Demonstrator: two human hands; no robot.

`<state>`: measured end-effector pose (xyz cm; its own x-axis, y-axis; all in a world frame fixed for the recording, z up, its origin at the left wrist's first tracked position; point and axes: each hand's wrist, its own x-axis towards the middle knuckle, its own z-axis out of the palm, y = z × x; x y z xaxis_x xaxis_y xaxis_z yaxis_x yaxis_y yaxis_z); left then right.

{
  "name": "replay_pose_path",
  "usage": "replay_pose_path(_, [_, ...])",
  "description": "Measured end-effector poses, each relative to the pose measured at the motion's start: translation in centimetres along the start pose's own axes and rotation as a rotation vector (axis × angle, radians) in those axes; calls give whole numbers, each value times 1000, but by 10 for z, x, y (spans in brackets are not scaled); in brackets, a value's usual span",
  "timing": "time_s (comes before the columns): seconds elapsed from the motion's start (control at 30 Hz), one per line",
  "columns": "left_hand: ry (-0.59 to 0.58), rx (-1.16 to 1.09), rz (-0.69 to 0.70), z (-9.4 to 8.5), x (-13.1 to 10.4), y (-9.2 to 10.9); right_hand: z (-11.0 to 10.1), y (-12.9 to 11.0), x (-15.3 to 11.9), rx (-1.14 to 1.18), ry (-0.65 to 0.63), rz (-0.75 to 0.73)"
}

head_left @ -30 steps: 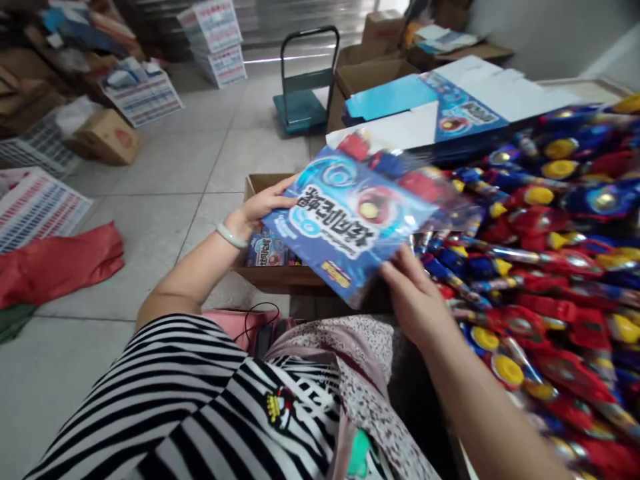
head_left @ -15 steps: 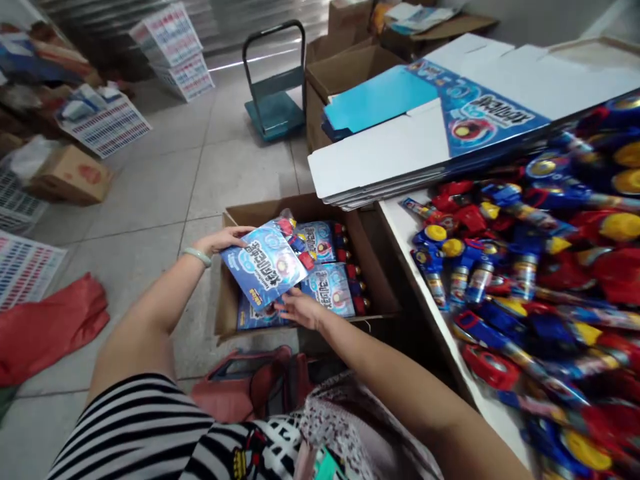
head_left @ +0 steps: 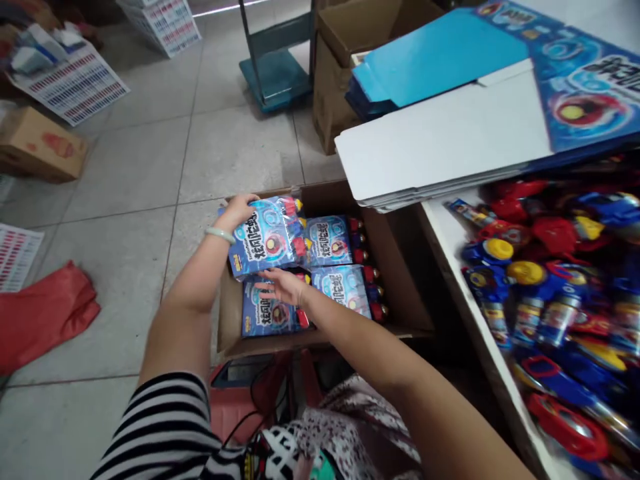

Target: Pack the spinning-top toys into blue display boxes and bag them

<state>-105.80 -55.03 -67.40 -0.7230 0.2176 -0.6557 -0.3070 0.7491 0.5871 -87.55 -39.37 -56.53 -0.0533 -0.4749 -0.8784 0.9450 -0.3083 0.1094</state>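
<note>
My left hand, with a pale bangle at its wrist, grips the far left corner of a blue printed toy box. Red and yellow toy parts show along that box's right side. It sits slightly tilted over the far left corner of an open brown carton. Just below the box's near edge is my right hand, fingers stretched and apart, above another toy box in the near left of the carton. Two more toy boxes, one far and one near, lie on the right.
Flat printed cardboard is stacked on the table at right, beside many red and blue toys. A teal trolley and another carton stand beyond. A red stool is near me.
The held toy box has turned straighter and shifted towards the carton's far left corner. My right hand has come off its lower edge. The view has moved closer to the carton.
</note>
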Motion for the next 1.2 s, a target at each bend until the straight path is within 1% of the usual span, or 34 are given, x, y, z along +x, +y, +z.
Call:
replay_pose_path(0.07, [5,3,-60,20,12,-21,-4,2,2,-134,-18,72])
replay_pose_path(0.1, [3,1,-90,33,13,-31,-11,7,-2,-217,-16,108])
replay_pose_path(0.17, [-8,5,-149,62,11,-50,-33,20,-22,-370,26,155])
replay_pose_path(0.23, [-11,1,-185,89,6,-65,-65,35,-53,-473,128,149])
replay_pose_path(0.3, [-5,-17,-188,108,3,-74,-101,45,-92,-530,270,127])
replay_pose_path(0.33, [-1,-30,-182,114,3,-76,-119,48,-113,-543,334,115])
replay_pose_path(0.4, [-4,-55,-153,120,4,-78,-148,49,-155,-542,447,81])
replay_pose_path(0.47, [-8,-63,-118,118,5,-76,-166,45,-193,-523,538,34])
replay_pose_path(0.57, [-1,-34,-73,111,3,-66,-174,42,-239,-477,620,-45])
replay_pose_path(0.63, [4,-12,-42,105,1,-55,-175,45,-262,-446,669,-89])
replay_pose_path(0.73, [6,38,41,95,-5,-34,-181,58,-286,-402,738,-108])
replay_pose_path(0.8, [-12,92,117,87,-13,-20,-190,69,-297,-369,772,-95])
replay_pose_path(0.9, [-40,143,202,74,-32,-5,-203,80,-308,-342,804,-84])
replay_pose_path(0.97, [5,146,206,62,-45,2,-208,84,-312,-332,813,-91])
replay_pose_path(1.03, [72,137,182,49,-52,8,-211,85,-313,-315,815,-98])
replay_pose_path(1.1, [95,120,153,37,-49,17,-212,85,-312,-301,813,-98])
replay_pose_path(1.17, [57,128,130,29,-36,29,-212,85,-309,-292,810,-95])
replay_pose_path(1.2, [16,152,121,27,-27,35,-212,85,-308,-288,805,-94])
